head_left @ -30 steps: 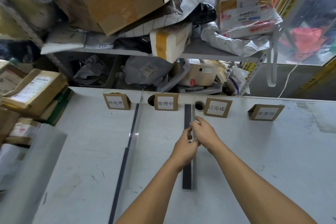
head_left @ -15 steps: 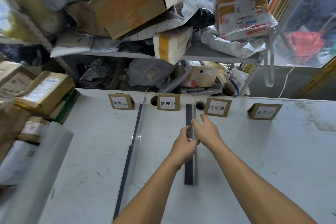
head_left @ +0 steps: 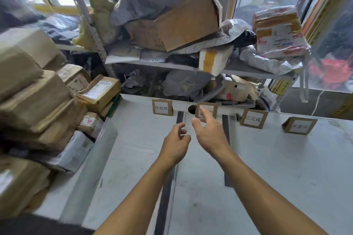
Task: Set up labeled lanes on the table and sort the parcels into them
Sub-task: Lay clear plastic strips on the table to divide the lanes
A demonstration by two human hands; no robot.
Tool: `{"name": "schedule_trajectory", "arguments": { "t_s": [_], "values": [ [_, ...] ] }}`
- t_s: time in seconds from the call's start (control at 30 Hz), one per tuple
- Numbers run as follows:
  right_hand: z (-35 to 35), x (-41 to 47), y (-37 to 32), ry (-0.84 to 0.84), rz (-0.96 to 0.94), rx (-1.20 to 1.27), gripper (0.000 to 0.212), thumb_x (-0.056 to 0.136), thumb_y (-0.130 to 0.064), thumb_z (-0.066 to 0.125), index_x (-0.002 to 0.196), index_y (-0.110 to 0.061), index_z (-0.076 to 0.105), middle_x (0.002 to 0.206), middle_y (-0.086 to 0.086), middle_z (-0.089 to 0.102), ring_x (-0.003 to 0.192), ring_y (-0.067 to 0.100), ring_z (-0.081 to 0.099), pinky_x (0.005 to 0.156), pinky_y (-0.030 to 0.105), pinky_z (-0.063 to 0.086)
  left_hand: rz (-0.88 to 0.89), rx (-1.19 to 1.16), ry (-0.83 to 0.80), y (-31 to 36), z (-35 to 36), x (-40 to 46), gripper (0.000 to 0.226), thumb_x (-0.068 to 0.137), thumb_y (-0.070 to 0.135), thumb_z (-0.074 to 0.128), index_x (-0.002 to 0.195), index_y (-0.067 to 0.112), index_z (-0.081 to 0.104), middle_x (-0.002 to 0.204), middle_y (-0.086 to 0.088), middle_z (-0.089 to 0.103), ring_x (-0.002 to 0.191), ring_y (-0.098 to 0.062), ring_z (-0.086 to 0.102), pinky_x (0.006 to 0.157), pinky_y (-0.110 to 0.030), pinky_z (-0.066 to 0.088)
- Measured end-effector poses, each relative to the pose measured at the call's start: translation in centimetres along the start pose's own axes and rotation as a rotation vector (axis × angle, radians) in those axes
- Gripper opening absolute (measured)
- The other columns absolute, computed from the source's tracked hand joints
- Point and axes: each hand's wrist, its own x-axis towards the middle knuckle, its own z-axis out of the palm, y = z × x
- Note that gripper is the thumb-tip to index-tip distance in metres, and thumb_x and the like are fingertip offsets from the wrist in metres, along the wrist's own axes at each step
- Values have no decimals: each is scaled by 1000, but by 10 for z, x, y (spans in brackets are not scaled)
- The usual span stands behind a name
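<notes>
Four cardboard label cards stand along the far edge of the white table (head_left: 286, 168): the first card (head_left: 162, 108), the second card (head_left: 212, 109) partly behind my right fingers, the third card (head_left: 253, 118) and the fourth card (head_left: 299, 126). Two dark strips lie on the table as lane dividers, the left strip (head_left: 166, 192) and the right strip (head_left: 227, 173). My left hand (head_left: 175, 146) and my right hand (head_left: 209, 134) hover between the strips, fingers loose and apart, holding nothing. Brown cardboard parcels (head_left: 38, 105) are stacked at the left.
A metal shelf (head_left: 238, 67) behind the table is crammed with boxes and plastic mailers, including a large tilted carton (head_left: 188, 22). A parcel with a white label (head_left: 99, 91) sits at the table's far left corner. A round hole (head_left: 191, 108) opens in the tabletop near the cards.
Both hands have let go of the right strip and moved up and to the left, over the lane between the strips. The view has swung left, showing more of the parcel stack.
</notes>
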Motion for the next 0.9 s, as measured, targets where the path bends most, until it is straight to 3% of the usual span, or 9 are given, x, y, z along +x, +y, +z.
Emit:
{"name": "schedule_trajectory", "arguments": {
  "t_s": [0.13, 0.2, 0.3, 0.43, 0.5, 0.6, 0.73, 0.83, 0.9],
  "values": [
    [65, -31, -49, -60, -3, 25, 53, 101, -37, 50, 151, -25, 35, 150, 4, 47, 132, 22, 50, 104, 40, 45, 19, 13, 85, -29, -79, -25, 39, 100, 25, 54, 139, 27, 48, 134, 4, 56, 100, -1, 53, 72, -9, 44],
    [103, -45, -67, -112, 8, 25, 53, 101, -38, 49, 150, -26, 35, 151, 3, 46, 131, 21, 51, 101, 38, 48, 40, 18, 151, -48, -117, -38, 36, 100, 21, 54, 135, 26, 51, 132, 3, 59, 107, -5, 54, 83, -17, 44],
    [159, -66, -85, -200, 39, 55, 51, 101, -38, 49, 149, -26, 37, 148, 1, 50, 121, 14, 55, 87, 27, 43, 55, 60, 255, -81, -172, -53, 32, 98, 19, 54, 129, 24, 57, 123, 5, 63, 111, -8, 57, 86, -20, 41],
    [228, -86, -96, -341, 146, 70, 53, 100, -41, 49, 149, -24, 38, 144, 4, 53, 120, 18, 58, 96, 32, 47, -3, 271, 360, -131, -231, -56, 40, 94, 19, 55, 134, 19, 53, 139, -3, 52, 130, -20, 45, 104, -33, 38],
    [256, -94, -96, -404, 202, 63, 56, 99, -42, 49, 150, -22, 36, 143, 5, 54, 122, 21, 57, 104, 42, 47, -94, 302, 303, -154, -249, -56, 50, 94, 24, 55, 142, 18, 44, 147, -3, 45, 135, -23, 41, 103, -34, 37],
    [288, -104, -94, -474, 276, 65, 60, 98, -44, 46, 152, -23, 33, 147, 5, 50, 126, 23, 55, 106, 46, 45, -238, 162, 122, -184, -260, -59, 55, 98, 33, 51, 149, 20, 34, 152, -3, 41, 133, -21, 45, 90, -25, 36],
    [316, -111, -89, -524, 362, 147, 58, 101, -51, 36, 153, -26, 30, 155, 2, 40, 123, 22, 55, 105, 44, 46, -288, 35, -49, -206, -260, -67, 51, 104, 28, 36, 154, 29, 27, 156, -2, 38, 138, -22, 42, 112, -35, 34],
    [324, -115, -88, -561, 374, 190, 48, 102, -54, 30, 142, -30, 40, 144, 1, 47, 99, 12, 60, 90, 36, 51, -243, 36, -39, -210, -263, -72, 47, 105, 23, 31, 150, 35, 33, 151, 1, 45, 125, -15, 50, 96, -25, 39],
    [325, -117, -88, -576, 375, 201, 54, 101, -55, 29, 147, -28, 38, 138, -3, 49, 101, 11, 60, 83, 33, 51, -223, 76, -18, -209, -267, -73, 48, 103, 19, 32, 147, 37, 36, 145, 1, 51, 109, -11, 53, 83, -22, 40]
  ]
}}
